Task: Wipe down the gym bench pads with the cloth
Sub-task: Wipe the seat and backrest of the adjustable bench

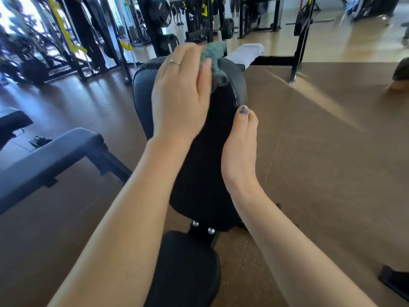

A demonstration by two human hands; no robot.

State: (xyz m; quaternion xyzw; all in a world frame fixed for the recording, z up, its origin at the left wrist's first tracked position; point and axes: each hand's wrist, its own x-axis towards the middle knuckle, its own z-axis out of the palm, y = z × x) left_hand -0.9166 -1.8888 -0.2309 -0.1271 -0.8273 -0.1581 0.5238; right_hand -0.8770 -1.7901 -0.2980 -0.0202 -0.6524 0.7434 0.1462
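Note:
A black gym bench stands in front of me, with its raised back pad (205, 156) running away from me and its seat pad (188, 271) below. My left hand (180, 96) presses a crumpled teal cloth (213, 57) onto the top end of the back pad, fingers curled over the cloth. My right hand (240, 149) rests edge-on against the right side of the back pad with fingers together and holds nothing. Both forearms reach in from the bottom of the view.
Another dark bench (51, 160) stands at the left. A white towel (245, 53) lies beyond the bench top. Weight racks (194, 21) and machines line the back, and a black rack frame (298, 52) stands at right. A black object (396, 282) lies on the floor at lower right.

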